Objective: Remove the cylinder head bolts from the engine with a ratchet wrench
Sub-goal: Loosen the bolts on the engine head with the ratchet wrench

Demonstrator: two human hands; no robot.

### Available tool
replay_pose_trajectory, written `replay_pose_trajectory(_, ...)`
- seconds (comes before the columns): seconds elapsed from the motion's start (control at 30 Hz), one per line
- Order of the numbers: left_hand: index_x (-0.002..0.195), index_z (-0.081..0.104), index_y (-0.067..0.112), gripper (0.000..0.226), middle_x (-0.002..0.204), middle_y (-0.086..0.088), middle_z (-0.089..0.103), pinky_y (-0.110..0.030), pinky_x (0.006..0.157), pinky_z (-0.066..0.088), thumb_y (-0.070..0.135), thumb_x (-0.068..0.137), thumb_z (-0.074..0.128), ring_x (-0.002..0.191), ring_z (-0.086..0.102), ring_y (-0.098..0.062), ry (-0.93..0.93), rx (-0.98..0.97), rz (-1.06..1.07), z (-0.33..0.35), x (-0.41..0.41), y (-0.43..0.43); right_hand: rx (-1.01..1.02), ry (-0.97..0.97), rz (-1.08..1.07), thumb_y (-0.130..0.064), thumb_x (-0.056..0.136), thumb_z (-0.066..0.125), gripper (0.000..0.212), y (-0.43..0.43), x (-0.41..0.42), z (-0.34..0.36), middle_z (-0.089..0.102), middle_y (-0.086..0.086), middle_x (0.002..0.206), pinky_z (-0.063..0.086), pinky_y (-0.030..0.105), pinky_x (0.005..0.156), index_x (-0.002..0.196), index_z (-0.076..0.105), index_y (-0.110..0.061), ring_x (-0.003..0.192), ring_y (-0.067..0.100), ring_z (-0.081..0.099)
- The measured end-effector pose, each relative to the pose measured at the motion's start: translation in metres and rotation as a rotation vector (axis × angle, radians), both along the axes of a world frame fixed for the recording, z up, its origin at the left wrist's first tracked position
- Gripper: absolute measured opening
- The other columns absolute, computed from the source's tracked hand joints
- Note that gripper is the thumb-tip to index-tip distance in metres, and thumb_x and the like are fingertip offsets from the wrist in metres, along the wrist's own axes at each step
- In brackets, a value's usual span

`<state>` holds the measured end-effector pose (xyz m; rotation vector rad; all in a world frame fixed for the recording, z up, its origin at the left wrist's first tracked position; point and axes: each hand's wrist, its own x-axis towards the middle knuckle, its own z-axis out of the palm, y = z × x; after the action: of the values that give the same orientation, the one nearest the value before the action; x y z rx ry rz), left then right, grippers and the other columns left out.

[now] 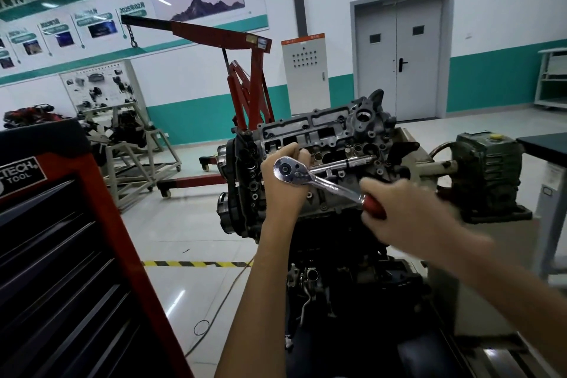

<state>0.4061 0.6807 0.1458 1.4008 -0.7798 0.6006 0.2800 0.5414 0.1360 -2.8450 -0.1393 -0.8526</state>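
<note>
The engine (325, 144) sits on a stand in the middle of the view, its grey cylinder head turned towards me. A chrome ratchet wrench (310, 178) with a red handle lies across the head, and a long chrome extension bar (346, 163) runs from its head end to the right into the cylinder head. My left hand (283, 181) curls round the extension just behind the ratchet's round head. My right hand (399, 209), blurred, grips the red handle at the lower right. I cannot make out the bolt under the socket.
A red and black tool cabinet (61, 255) stands close on my left. A red engine crane (239, 77) is behind the engine, with other engine stands (132, 144) at back left. A grey gearbox (487, 169) and a dark table (546, 144) lie to the right.
</note>
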Motion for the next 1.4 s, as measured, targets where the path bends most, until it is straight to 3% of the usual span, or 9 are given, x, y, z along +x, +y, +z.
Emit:
replay_pose_trajectory(0.1,0.052,0.034,0.025,0.052,0.047,0.014,0.031,-0.021,0.049,0.024,-0.002,0.091,0.056,0.049,0.026,-0.003,-0.012,-0.032,0.024,-0.001,-0.001,-0.003,0.391,0.072,0.063,-0.027,0.082,0.056,0.014,0.046,-0.001,-0.042,0.055,0.006,0.065,0.050,0.038,0.059,0.080,0.043,-0.020,0.060,0.029,0.057)
replay_pose_trajectory(0.23,0.055,0.034,0.025,0.050,0.050,0.016,0.031,-0.021,0.052,0.023,-0.001,0.091,0.055,0.051,0.025,-0.002,-0.051,-0.050,-0.003,-0.002,-0.004,-0.006,0.775,0.142,0.257,-0.019,0.083,0.058,0.020,0.086,0.002,-0.066,0.047,0.006,0.061,0.045,0.032,0.047,0.073,0.041,-0.020,0.047,0.019,0.047)
replay_pose_trajectory(0.53,0.053,0.036,0.009,0.035,0.051,-0.005,0.030,-0.030,0.052,0.022,0.003,0.083,0.053,0.053,0.027,-0.012,-0.100,0.133,-0.025,0.007,-0.006,-0.004,-0.215,-0.089,-0.017,-0.023,0.080,0.062,0.012,-0.040,0.006,0.049,0.044,-0.013,0.055,0.030,0.017,0.045,0.086,0.053,-0.018,0.048,0.001,0.044)
replay_pose_trajectory(0.67,0.055,0.039,0.005,0.035,0.051,-0.009,0.033,-0.028,0.052,0.024,0.007,0.087,0.054,0.054,0.029,-0.012,-0.018,0.024,-0.055,-0.003,-0.008,-0.008,-0.097,-0.047,-0.035,-0.019,0.081,0.062,0.012,-0.029,0.004,0.023,0.041,-0.013,0.054,0.030,0.013,0.045,0.083,0.050,-0.019,0.047,-0.001,0.042)
replay_pose_trajectory(0.73,0.055,0.034,0.018,0.045,0.049,0.010,0.030,-0.020,0.050,0.023,0.004,0.092,0.055,0.050,0.026,-0.005,0.022,-0.032,-0.034,-0.004,-0.006,-0.011,0.138,-0.016,0.014,-0.019,0.080,0.061,0.020,-0.004,0.000,-0.013,0.044,-0.009,0.053,0.036,0.019,0.045,0.074,0.042,-0.025,0.044,0.007,0.046)
replay_pose_trajectory(0.9,0.055,0.034,0.017,0.046,0.050,0.008,0.029,-0.019,0.046,0.024,0.001,0.092,0.055,0.047,0.025,-0.010,0.056,-0.069,-0.107,-0.003,-0.010,-0.020,0.779,0.093,0.243,-0.013,0.083,0.059,0.025,0.069,0.003,-0.069,0.044,-0.002,0.052,0.038,0.022,0.039,0.067,0.041,-0.019,0.036,0.007,0.040)
replay_pose_trajectory(1.1,0.055,0.034,0.023,0.049,0.046,0.013,0.034,-0.014,0.050,0.024,-0.004,0.091,0.054,0.047,0.029,-0.001,-0.036,0.051,-0.017,0.002,-0.001,-0.005,0.085,0.103,0.109,-0.023,0.083,0.056,0.008,-0.008,0.002,0.000,0.050,-0.006,0.061,0.051,0.031,0.052,0.084,0.049,-0.022,0.051,0.012,0.053)
replay_pose_trajectory(1.2,0.054,0.030,0.021,0.049,0.050,0.008,0.028,-0.017,0.052,0.024,-0.005,0.089,0.053,0.049,0.025,-0.003,-0.090,0.127,0.016,0.008,-0.002,-0.001,-0.201,-0.053,0.040,-0.023,0.083,0.057,0.008,-0.032,0.006,0.048,0.044,-0.013,0.057,0.041,0.022,0.050,0.086,0.051,-0.021,0.049,0.005,0.048)
replay_pose_trajectory(1.4,0.055,0.032,0.002,0.043,0.054,-0.005,0.027,-0.026,0.052,0.021,-0.004,0.092,0.053,0.052,0.024,-0.010,-0.043,-0.026,-0.019,-0.006,-0.004,0.000,0.072,0.000,0.034,-0.024,0.082,0.056,0.016,0.004,0.002,-0.012,0.044,-0.009,0.057,0.044,0.027,0.051,0.080,0.040,-0.025,0.050,0.014,0.050)
